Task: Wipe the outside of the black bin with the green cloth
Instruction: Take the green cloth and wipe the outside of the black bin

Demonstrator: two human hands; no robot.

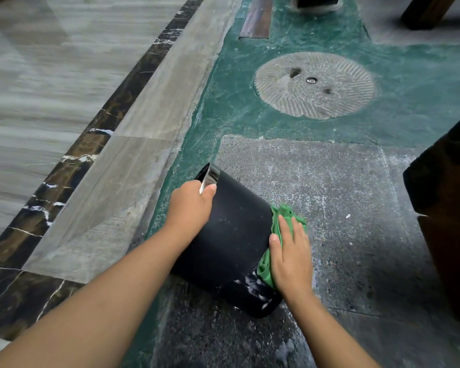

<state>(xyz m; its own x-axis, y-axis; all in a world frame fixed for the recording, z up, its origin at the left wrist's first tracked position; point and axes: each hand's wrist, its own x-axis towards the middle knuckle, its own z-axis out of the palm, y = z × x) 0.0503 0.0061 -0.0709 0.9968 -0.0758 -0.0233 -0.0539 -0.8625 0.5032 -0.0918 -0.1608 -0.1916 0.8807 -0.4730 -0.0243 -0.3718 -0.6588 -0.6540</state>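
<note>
The black bin (234, 235) lies tilted on its side on the grey stone floor, its shiny rim pointing up and away from me. My left hand (190, 204) grips that rim, thumb over the edge. My right hand (290, 258) presses the crumpled green cloth (279, 221) flat against the bin's right side. White soap suds show on the bin's wall near its base. The cloth is partly hidden under my fingers.
A round carved stone disc (315, 85) is set in the green floor ahead. A dark wooden piece of furniture (446, 205) stands close at the right. Polished grey and dark marble tiles (64, 102) run along the left.
</note>
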